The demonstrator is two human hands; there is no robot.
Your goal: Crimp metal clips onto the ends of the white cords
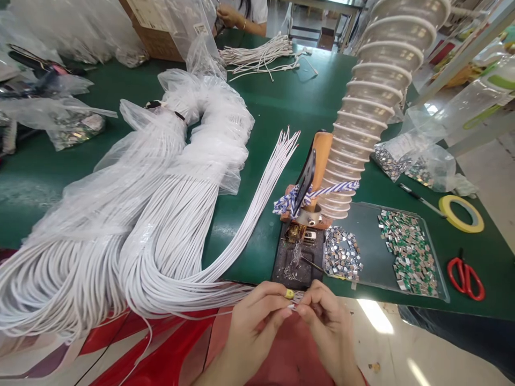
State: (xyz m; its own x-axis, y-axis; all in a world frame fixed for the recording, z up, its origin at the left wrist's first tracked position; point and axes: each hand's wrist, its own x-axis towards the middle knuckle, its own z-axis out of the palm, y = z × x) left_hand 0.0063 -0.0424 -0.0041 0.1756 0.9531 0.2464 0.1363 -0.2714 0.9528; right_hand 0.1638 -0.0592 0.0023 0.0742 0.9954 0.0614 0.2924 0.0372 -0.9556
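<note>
My left hand [255, 324] is closed in a pinch on the end of a white cable, with a yellow cover on one fingertip. Close against it, my right hand [328, 329] pinches at the same spot; what lies between its fingertips is too small to make out. A thick bundle of white cables [164, 230], partly wrapped in clear plastic, spreads to the left, and some run toward my left hand. Just beyond my fingers is a dark soldering stand [298, 260] strewn with bits of solder. Beside the stand, small silver metal connector shells [341, 252] lie heaped in a tray [372, 225].
Green-and-silver connector boards [414, 257] fill the tray's right side. A ribbed clear hose [362, 107] rises behind the stand. Red-handled scissors [465, 276], yellow tape [461, 213] and a pen [422, 200] lie at right. Another person's hand [228, 15] shows at the far side.
</note>
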